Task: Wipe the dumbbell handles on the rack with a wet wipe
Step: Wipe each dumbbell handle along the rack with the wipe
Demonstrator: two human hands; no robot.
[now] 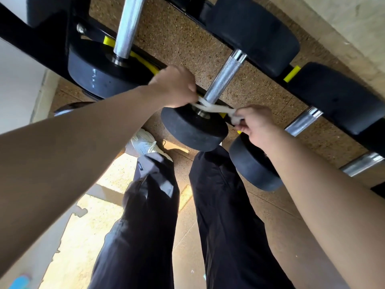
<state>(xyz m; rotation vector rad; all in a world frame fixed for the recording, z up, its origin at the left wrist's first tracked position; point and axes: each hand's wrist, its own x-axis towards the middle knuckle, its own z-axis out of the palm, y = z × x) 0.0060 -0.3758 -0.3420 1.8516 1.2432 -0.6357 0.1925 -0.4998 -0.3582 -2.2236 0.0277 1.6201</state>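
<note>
A white wet wipe (210, 107), twisted into a strip, is looped around the near end of a knurled chrome dumbbell handle (224, 79). My left hand (175, 86) grips one end of the wipe to the left of the handle. My right hand (255, 124) pinches the bunched other end to its right. The handle joins a black round weight head (193, 130) just below the wipe. The dumbbell lies on a black rack (52, 38) with yellow markers.
More dumbbells lie on the rack: one with a chrome handle (129, 26) at upper left, others (302, 122) to the right. The speckled brown floor (181, 38) shows beneath. My legs in dark trousers (150, 215) and a white shoe (145, 144) stand below.
</note>
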